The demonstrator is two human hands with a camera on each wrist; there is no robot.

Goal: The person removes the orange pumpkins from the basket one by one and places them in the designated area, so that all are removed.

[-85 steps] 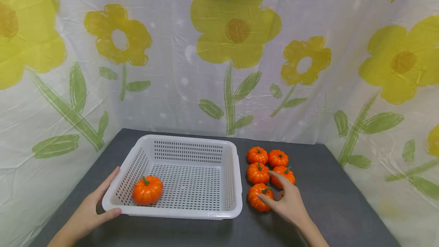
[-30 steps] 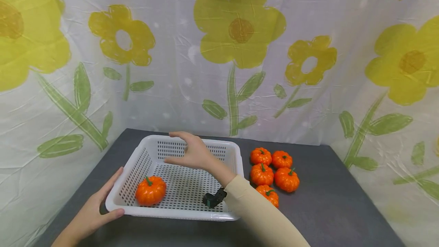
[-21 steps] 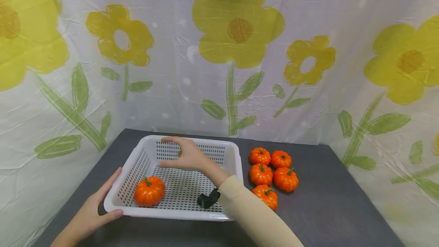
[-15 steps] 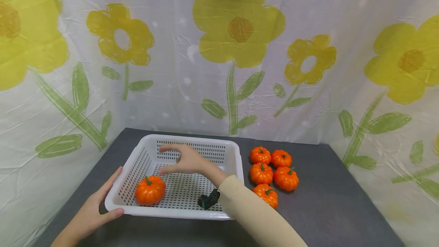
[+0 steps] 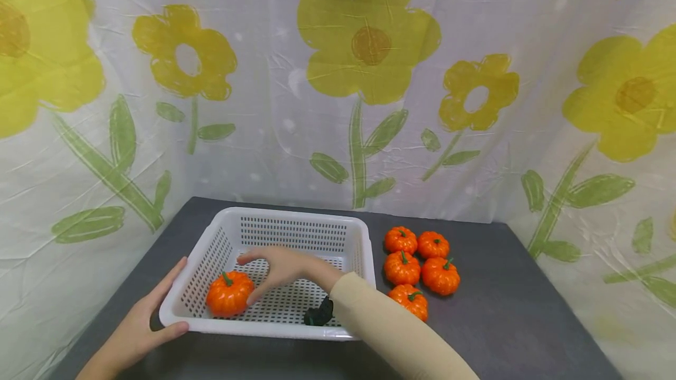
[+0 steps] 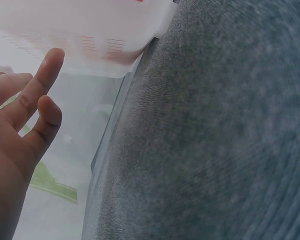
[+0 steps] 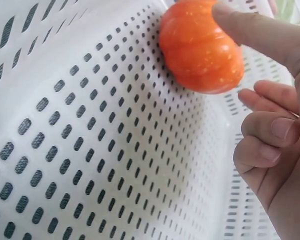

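Note:
A white plastic basket [image 5: 264, 328] with slotted walls stands on the dark table. Inside it, near the left front corner, sits an orange toy pumpkin [image 5: 230, 295] with a green stem. My right hand [image 5: 282, 268] is over the basket floor just right of that pumpkin, thumb and fingers spread apart around a gap. In the right wrist view the thumb tip overlaps the pumpkin [image 7: 200, 47], the other fingers loosely bent beside it, with nothing held. My left hand [image 5: 134, 324] is at the basket's left front corner, fingers along the outer left side and thumb by the front rim.
Several more orange pumpkins [image 5: 402, 267] cluster on the table right of the basket; my right sleeve partly covers the nearest. A black wrist device [image 5: 319, 313] hangs under the right wrist. A flower-printed curtain [image 5: 264, 151] surrounds the table's back and sides.
From the pumpkins on the right, my right hand has crossed into the basket, then come lower and nearer the pumpkin there. The left hand and the pumpkins stay in place.

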